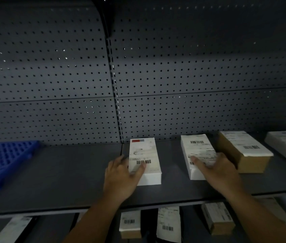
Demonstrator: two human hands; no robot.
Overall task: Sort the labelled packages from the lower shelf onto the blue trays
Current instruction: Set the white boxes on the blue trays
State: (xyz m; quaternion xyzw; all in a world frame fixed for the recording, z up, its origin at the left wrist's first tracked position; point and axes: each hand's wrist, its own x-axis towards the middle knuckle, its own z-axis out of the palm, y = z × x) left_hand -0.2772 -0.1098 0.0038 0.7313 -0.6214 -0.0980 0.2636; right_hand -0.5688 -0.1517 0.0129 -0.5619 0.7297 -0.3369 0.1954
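Blue tray bare, packages beside

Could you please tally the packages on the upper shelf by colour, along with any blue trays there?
White packages: 3
Brown cardboard packages: 1
Blue trays: 1
Total: 5

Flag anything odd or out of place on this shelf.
The packages sit on the bare shelf, not on the blue tray at far left. The white box under the left hand lies slightly askew. No damage shows.
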